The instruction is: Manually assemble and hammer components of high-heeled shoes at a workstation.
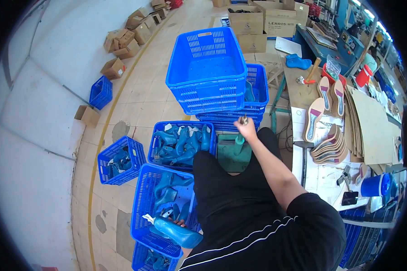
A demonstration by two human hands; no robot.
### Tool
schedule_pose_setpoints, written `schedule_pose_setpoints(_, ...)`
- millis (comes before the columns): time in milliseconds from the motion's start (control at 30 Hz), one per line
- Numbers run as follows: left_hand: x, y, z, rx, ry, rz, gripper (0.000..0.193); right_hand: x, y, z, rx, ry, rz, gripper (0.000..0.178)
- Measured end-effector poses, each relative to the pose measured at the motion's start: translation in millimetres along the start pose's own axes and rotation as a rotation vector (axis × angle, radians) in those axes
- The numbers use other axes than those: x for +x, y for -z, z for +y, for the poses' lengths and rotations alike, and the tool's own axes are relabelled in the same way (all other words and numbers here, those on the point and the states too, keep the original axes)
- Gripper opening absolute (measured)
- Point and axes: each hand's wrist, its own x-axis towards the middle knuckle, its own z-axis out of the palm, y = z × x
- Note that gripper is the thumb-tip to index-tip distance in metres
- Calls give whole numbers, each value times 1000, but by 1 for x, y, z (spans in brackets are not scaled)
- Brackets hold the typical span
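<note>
My left hand (180, 222) is low at my left side, its fingers closed on a blue shoe last (176, 232) with a white scrap at one end. Mostly hidden behind the last, the hand is over a blue crate (139, 203) with more blue lasts (163, 183) in it. Between my knees, my right hand (247, 130) is closed at the top of a green stand's post (238, 145). A small metallic piece (243, 120) shows above that fist; whether it belongs to the stand I cannot tell.
Ahead stand stacked blue crates (206, 90). Another crate of lasts (213, 149) is left of the stand. On my right, a workbench (298, 86) bears insoles (314, 115), a hammer (304, 158), cardboard sheets (371, 122) and a blue bucket (371, 186). Cardboard boxes (126, 47) line the left wall.
</note>
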Motion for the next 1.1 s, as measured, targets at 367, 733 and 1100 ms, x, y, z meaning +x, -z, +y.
schedule_pose_setpoints(367,7,26,10,-54,41,61,71,-79,35,-17,-2,-58,2,25)
schedule_pose_setpoints(733,123,-75,-36,314,76,551,50,-98,42,-32,-97,-111,-185,30)
schedule_pose_setpoints(1100,225,-252,-211,968,746,160,67,-184,121,-175,140,235,-83,61)
